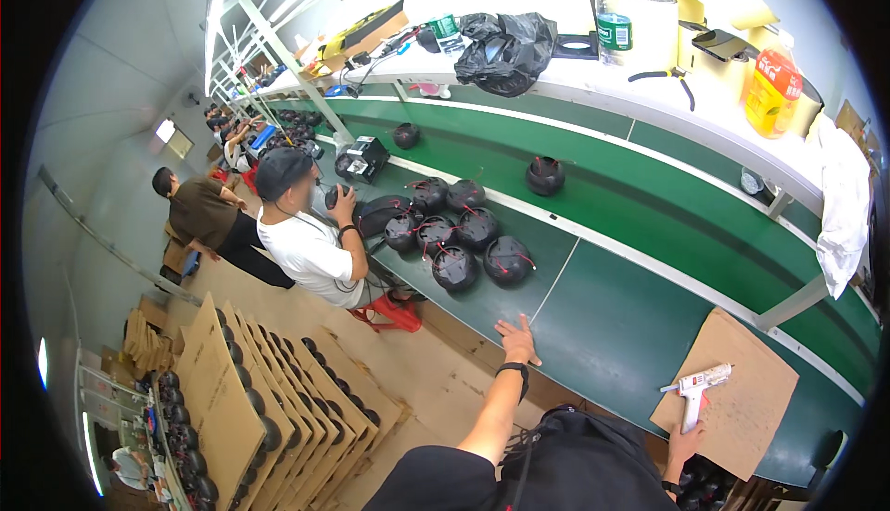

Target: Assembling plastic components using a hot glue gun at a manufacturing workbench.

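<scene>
My left hand (519, 340) rests at the near edge of the dark green bench (603, 316), fingers spread and holding nothing. My right hand (684, 442) is closed around the lower handle of a white hot glue gun (703, 383) with a red trigger. Beneath the gun lies a flat brown cardboard sheet (756, 400), marked with small dark specks. Ahead of my left hand stands a cluster of several round black housings (508, 261) with red wires showing at their openings.
A person in a white shirt (311, 256) sits to the left, holding a black part. More black housings (545, 176) sit on the green conveyor (630, 205). Above runs a white shelf (575, 80) with bottles, pliers (669, 77) and a black bag. Stacked cardboard layers (269, 400) stand on the floor.
</scene>
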`<state>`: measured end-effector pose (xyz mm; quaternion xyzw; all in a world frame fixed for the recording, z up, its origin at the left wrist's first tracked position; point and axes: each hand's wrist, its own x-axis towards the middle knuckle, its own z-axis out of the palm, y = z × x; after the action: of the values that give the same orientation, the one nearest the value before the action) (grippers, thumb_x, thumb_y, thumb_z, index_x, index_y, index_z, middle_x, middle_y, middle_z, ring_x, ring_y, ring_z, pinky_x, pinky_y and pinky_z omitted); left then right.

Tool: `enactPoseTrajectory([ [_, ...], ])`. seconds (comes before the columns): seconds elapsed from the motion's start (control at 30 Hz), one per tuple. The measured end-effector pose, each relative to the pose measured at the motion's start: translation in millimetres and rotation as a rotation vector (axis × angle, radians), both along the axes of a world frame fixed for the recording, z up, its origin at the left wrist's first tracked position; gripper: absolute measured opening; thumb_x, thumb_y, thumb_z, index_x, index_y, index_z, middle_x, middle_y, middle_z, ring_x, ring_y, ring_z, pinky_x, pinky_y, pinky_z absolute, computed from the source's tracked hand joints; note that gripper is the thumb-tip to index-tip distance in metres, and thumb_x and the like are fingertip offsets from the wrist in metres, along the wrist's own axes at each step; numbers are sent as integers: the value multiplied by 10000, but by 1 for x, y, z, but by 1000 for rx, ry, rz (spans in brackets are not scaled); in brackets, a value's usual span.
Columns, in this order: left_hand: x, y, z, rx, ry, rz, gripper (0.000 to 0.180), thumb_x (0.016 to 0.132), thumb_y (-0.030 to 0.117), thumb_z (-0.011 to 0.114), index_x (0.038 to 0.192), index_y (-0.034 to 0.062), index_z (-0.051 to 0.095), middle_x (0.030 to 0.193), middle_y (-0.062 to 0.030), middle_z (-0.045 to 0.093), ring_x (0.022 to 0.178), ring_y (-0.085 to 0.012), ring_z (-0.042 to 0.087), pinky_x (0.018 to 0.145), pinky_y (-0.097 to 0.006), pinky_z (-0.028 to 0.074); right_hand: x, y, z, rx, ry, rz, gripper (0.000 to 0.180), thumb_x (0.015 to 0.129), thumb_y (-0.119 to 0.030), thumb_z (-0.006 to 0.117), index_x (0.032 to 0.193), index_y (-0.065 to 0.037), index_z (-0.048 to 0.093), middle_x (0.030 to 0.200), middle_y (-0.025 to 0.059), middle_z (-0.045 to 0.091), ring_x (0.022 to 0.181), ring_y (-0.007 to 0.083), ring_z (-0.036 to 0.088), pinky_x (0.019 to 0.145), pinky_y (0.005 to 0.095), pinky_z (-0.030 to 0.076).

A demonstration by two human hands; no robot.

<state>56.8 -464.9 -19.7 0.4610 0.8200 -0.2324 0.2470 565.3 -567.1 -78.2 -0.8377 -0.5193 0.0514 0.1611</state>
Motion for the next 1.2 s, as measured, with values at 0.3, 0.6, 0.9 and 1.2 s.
enactPoseTrajectory([
  [0.3,-3,1,-3,9,-66,54,1512,484,510,929,1537,121,-85,1466,-469,17,1386,-593,112,1112,-493,326,-13,31,25,-122,-50,4,644,690,-182,670,1253,17,428,1125,261,533,1039,432,522,881,500,453],
  [0.6,-6,-1,-3,37,-19,-17,1476,480,548,913,1546,107,-7,1449,-461,172,1376,-585,178,1146,-521,230,-5,49,4,-187,18,-67,604,639,-138,631,1203,22,487,1145,261,555,1056,432,528,960,496,423],
  [0.9,-2,2,-2,14,-15,-6,1482,491,564,904,1545,110,-33,1462,-463,117,1390,-573,157,1136,-474,277,-4,53,35,-196,88,-44,487,645,-88,607,1116,25,553,1042,257,605,986,442,590,858,498,486],
  [1.2,-3,1,-2,-5,3,-13,1479,489,565,904,1547,119,-29,1464,-461,110,1393,-565,161,1128,-466,296,10,52,32,-182,122,-8,325,656,-85,587,964,19,610,942,236,654,899,432,629,792,504,507],
])
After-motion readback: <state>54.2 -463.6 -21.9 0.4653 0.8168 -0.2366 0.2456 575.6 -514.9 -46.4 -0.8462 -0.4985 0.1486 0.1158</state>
